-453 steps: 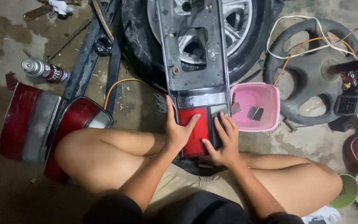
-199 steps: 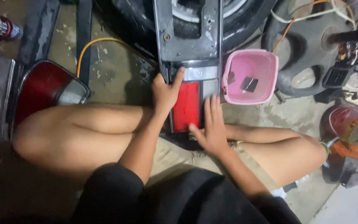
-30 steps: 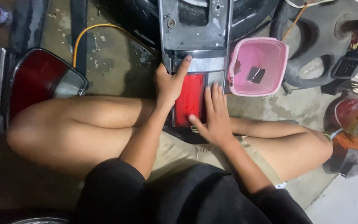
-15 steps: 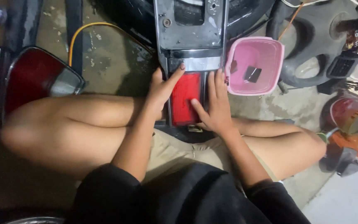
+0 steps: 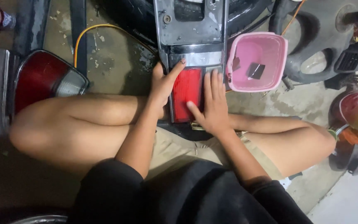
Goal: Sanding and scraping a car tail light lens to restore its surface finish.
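Nearest me, my crossed bare legs frame the work, and the near end of the grey tail-lamp panel (image 5: 191,31) rests between my knees on the concrete floor (image 5: 117,66). My left hand (image 5: 162,85) lies along the left edge of the red lens (image 5: 186,99), thumb tucked to the side and forefinger stretched up to the clear strip above it; those fingers (image 5: 175,72) are loosely spread, gripping nothing. My right hand (image 5: 212,105) lies flat on the lens's right side, fingers (image 5: 214,83) held close together and pressing down, thumb angled onto the red face. I judge the main risk to be uneven pressure: pushing hard on one side could crack the lens or snap a hidden clip. The panel leans toward the tyre (image 5: 137,20) beyond, so a shove could make it skid. Just right of the panel, the pink tub (image 5: 270,41) with a small dark part in it sits close enough for my wrist to tip. Farther left lie a second red tail lamp (image 5: 42,81) and a yellow cable (image 5: 88,31)
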